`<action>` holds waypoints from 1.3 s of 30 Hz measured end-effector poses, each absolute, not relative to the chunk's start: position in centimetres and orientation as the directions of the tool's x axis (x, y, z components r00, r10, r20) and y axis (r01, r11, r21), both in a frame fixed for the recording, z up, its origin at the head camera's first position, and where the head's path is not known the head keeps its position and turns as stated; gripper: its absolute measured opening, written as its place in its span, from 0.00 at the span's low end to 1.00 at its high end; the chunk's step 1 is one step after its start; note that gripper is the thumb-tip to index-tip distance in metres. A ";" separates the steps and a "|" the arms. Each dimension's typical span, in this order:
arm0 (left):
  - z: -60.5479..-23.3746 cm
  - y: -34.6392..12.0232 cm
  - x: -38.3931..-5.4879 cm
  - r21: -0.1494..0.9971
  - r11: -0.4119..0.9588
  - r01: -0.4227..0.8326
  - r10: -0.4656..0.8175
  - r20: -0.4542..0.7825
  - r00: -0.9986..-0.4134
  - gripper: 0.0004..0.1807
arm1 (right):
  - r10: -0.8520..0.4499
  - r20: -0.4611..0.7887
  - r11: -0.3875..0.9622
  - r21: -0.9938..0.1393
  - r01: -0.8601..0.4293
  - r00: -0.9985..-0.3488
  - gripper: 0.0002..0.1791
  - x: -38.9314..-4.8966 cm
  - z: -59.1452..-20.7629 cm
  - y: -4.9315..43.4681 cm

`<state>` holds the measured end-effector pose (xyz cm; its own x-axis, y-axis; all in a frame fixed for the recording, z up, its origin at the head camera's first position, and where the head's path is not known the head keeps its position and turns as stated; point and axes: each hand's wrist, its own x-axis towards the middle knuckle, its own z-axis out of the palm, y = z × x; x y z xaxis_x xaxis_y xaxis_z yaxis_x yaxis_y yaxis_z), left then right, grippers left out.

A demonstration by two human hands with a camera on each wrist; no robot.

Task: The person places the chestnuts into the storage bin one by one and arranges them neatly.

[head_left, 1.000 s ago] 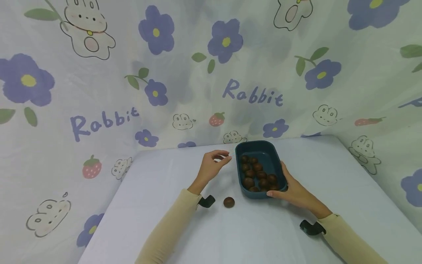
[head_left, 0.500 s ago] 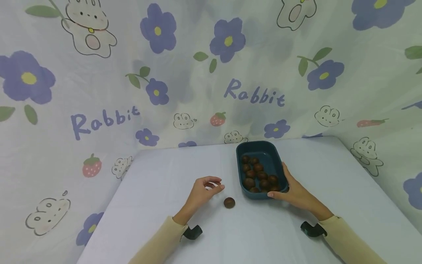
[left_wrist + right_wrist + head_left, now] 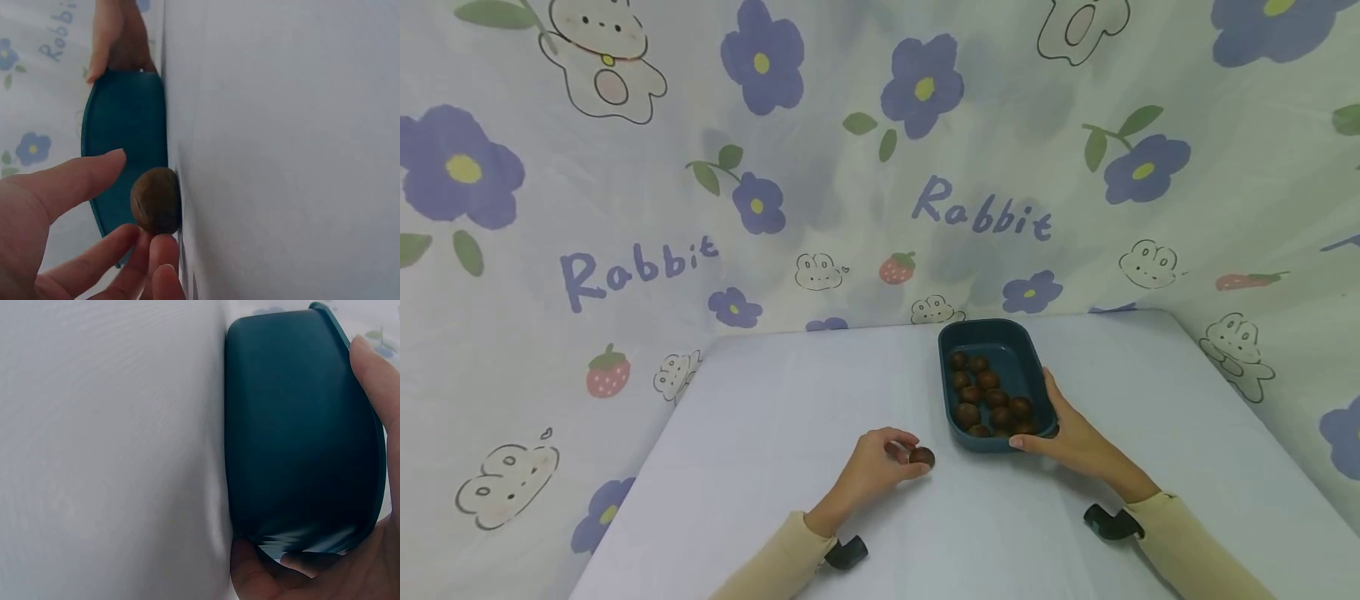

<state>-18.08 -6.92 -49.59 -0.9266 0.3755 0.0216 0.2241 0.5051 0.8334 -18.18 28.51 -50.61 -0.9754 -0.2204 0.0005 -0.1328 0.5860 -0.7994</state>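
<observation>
A round, glossy brown nut lies on the white table, left of the teal box. Around it my left hand is spread, fingertips close beside or touching the nut. In the left wrist view a gap shows between the thumb and the nut. My right hand grips the near right corner of the teal box, which holds several similar nuts. The right wrist view shows the thumb along the box's rim and other fingers low against its wall.
White cloth covers the table. Behind it hangs a curtain printed with flowers and rabbits. Black wrist cameras sit on both forearms.
My left hand has moved from beside the box's left wall down and toward me to the loose nut. The right hand and box stay in place.
</observation>
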 end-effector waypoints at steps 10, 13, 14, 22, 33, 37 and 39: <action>-49.0 -6.0 -17.8 0.747 0.608 0.270 0.400 0.006 -0.917 0.21 | -0.221 -0.002 0.584 -0.801 -0.131 -0.975 0.73 -18.1 -50.5 28.6; -49.0 -5.9 -18.0 0.713 0.629 0.311 0.423 0.022 -0.906 0.21 | -0.223 0.001 0.583 -0.801 -0.135 -0.975 0.73 -18.1 -50.3 28.7; -49.0 -5.8 -18.0 0.704 0.632 0.325 0.429 0.031 -0.903 0.20 | -0.225 0.002 0.581 -0.802 -0.136 -0.974 0.73 -18.1 -50.3 28.7; -49.0 -5.8 -18.2 0.636 0.669 0.384 0.440 0.076 -0.895 0.17 | -0.229 0.011 0.567 -0.811 -0.142 -0.973 0.73 -18.2 -50.5 28.7; -47.3 -6.7 -18.8 0.709 0.607 0.358 0.400 0.117 -0.909 0.13 | -0.226 0.013 0.567 -0.811 -0.142 -0.974 0.73 -18.6 -50.9 28.8; -46.5 -6.7 -19.1 0.752 0.565 0.341 0.378 0.131 -0.916 0.13 | -0.222 0.007 0.573 -0.808 -0.136 -0.975 0.73 -18.6 -51.0 28.8; -46.1 -6.6 -19.2 0.762 0.550 0.342 0.370 0.145 -0.918 0.13 | -0.221 0.008 0.572 -0.809 -0.136 -0.975 0.73 -18.5 -51.0 28.8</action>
<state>-19.21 -6.59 -46.14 -0.9179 0.3695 0.1449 0.3416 0.5495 0.7625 -18.54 28.79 -50.98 -0.9752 -0.2210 0.0080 -0.1363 0.5722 -0.8087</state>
